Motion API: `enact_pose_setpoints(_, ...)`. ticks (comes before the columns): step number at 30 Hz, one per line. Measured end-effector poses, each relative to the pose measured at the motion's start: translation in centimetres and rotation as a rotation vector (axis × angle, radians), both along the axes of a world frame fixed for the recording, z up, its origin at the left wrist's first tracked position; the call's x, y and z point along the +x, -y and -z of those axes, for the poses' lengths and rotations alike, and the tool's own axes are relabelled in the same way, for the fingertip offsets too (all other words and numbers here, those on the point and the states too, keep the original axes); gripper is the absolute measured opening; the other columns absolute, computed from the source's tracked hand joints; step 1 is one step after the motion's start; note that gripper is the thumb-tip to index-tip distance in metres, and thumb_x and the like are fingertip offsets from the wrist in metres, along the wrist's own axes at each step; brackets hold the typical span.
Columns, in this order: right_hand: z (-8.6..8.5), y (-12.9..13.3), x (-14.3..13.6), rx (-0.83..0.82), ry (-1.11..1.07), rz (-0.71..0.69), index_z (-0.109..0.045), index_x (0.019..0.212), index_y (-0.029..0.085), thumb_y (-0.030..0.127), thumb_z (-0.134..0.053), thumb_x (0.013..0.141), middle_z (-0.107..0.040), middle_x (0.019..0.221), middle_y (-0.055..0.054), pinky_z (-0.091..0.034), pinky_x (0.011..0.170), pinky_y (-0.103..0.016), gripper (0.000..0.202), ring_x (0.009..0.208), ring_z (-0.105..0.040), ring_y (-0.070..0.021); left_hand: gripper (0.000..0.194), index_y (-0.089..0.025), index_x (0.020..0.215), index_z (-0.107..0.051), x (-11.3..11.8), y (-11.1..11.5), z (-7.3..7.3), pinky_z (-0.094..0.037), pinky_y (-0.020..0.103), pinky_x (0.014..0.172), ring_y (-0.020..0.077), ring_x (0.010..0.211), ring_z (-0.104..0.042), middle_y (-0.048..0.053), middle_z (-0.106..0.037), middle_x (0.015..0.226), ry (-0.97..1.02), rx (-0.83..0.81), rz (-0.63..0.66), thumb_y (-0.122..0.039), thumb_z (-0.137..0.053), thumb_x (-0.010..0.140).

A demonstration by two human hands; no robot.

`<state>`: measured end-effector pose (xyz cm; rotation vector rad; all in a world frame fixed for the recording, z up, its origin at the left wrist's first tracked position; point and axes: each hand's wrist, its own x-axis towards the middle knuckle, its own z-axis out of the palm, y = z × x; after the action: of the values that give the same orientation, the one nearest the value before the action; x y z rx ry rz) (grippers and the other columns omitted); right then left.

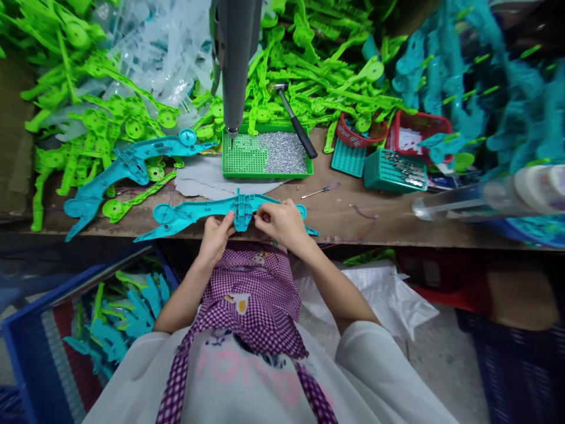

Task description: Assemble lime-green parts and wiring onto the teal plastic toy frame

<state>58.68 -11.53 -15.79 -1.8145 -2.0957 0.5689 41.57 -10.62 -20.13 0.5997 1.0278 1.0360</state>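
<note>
A long blue plastic part point(194, 211) lies across the front edge of the bench, its ribbed middle block between my hands. My left hand point(216, 235) grips the lower edge of the part just left of that block, thumb on top. My right hand point(282, 224) is closed in a pinch at the block's right side, on a thin dark wire whose ends I cannot make out. Above the part hangs a grey electric screwdriver point(238, 70), its bit over a green tray point(267, 175) of small metal screws. A second blue part point(132, 165) rests at the left.
Piles of green plastic parts point(309, 70) fill the back. A hammer point(296, 121) leans on the tray, and a small screwdriver point(320, 190) lies near it. Small baskets point(375, 176) stand right. A blue crate point(30, 347) of parts sits low at left.
</note>
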Motion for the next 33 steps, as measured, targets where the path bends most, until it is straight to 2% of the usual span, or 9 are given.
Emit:
enact_pose_setpoints(4, 0.6, -0.1, -0.3, -0.026, -0.007, 0.052, -0.064, 0.074, 0.020, 0.025, -0.056, 0.085, -0.066, 0.065, 0.000, -0.029, 0.076, -0.031, 0.015, 0.065, -0.057, -0.0160, 0.043, -0.009, 0.082, -0.070, -0.1, 0.0, 0.1, -0.061, 0.037, 0.076, 0.0227, 0.077, -0.074, 0.010, -0.076, 0.080, 0.030, -0.020, -0.002, -0.043, -0.086, 0.062)
enact_pose_setpoints(11, 0.6, 0.1, -0.5, -0.077, 0.010, 0.107, -0.061, 0.071, 0.020, 0.024, -0.055, 0.085, -0.067, 0.066, -0.001, -0.028, 0.075, -0.031, 0.015, 0.067, -0.058, -0.0171, 0.042, -0.009, 0.072, -0.071, -0.5, -0.3, -0.2, -0.060, 0.032, 0.074, 0.0193, 0.072, -0.072, 0.007, -0.075, 0.072, 0.065, -0.094, 0.005, -0.042, -0.090, 0.055)
enact_pose_setpoints(14, 0.5, 0.1, -0.8, -0.093, 0.031, 0.107, -0.060, 0.071, 0.019, 0.025, -0.052, 0.086, -0.067, 0.065, -0.001, -0.027, 0.075, -0.032, 0.018, 0.066, -0.058, -0.0169, 0.039, -0.009, 0.072, -0.072, -0.6, -0.4, -0.3, -0.060, 0.030, 0.074, 0.0185, 0.073, -0.072, 0.007, -0.075, 0.074, 0.101, -0.113, 0.030, -0.039, -0.091, 0.055)
enact_pose_setpoints(19, 0.1, 0.1, -1.1, -0.107, 0.040, 0.086, -0.059, 0.073, 0.020, 0.025, -0.049, 0.088, -0.068, 0.069, -0.001, -0.025, 0.075, -0.032, 0.019, 0.068, -0.056, -0.0166, 0.034, -0.009, 0.072, -0.073, -0.7, -0.5, 0.0, -0.058, 0.025, 0.066, 0.0156, 0.068, -0.070, 0.006, -0.074, 0.073, 0.090, -0.113, -0.007, -0.034, -0.090, 0.057)
enact_pose_setpoints(25, 0.2, 0.1, -0.9, -0.127, 0.055, 0.090, -0.058, 0.073, 0.019, 0.025, -0.049, 0.088, -0.066, 0.067, -0.001, -0.022, 0.074, -0.032, 0.019, 0.067, -0.055, -0.0165, 0.034, -0.009, 0.074, -0.073, -1.0, -0.7, 0.1, -0.060, 0.030, 0.073, 0.0194, 0.074, -0.072, 0.007, -0.076, 0.077, 0.116, -0.145, -0.001, -0.028, -0.092, 0.054)
enact_pose_setpoints(28, 0.2, 0.1, -1.0, -0.107, 0.077, 0.055, -0.059, 0.077, 0.019, 0.026, -0.045, 0.092, -0.067, 0.069, -0.001, -0.021, 0.074, -0.032, 0.021, 0.067, -0.055, -0.0169, 0.035, -0.009, 0.077, -0.073, -1.0, -0.8, -0.2, -0.060, 0.032, 0.077, 0.0216, 0.080, -0.073, 0.008, -0.076, 0.080, 0.115, -0.146, 0.021, -0.029, -0.092, 0.054)
enact_pose_setpoints(33, -0.3, 0.2, -1.3, -0.100, 0.113, -0.059, -0.058, 0.087, 0.018, 0.023, -0.039, 0.096, -0.072, 0.087, -0.005, -0.021, 0.076, -0.034, 0.021, 0.073, -0.058, -0.0189, 0.033, -0.010, 0.077, -0.073, -1.1, -1.0, -0.2, -0.059, 0.035, 0.082, 0.0227, 0.084, -0.073, 0.008, -0.076, 0.080, 0.129, -0.133, 0.076, -0.029, -0.091, 0.056)
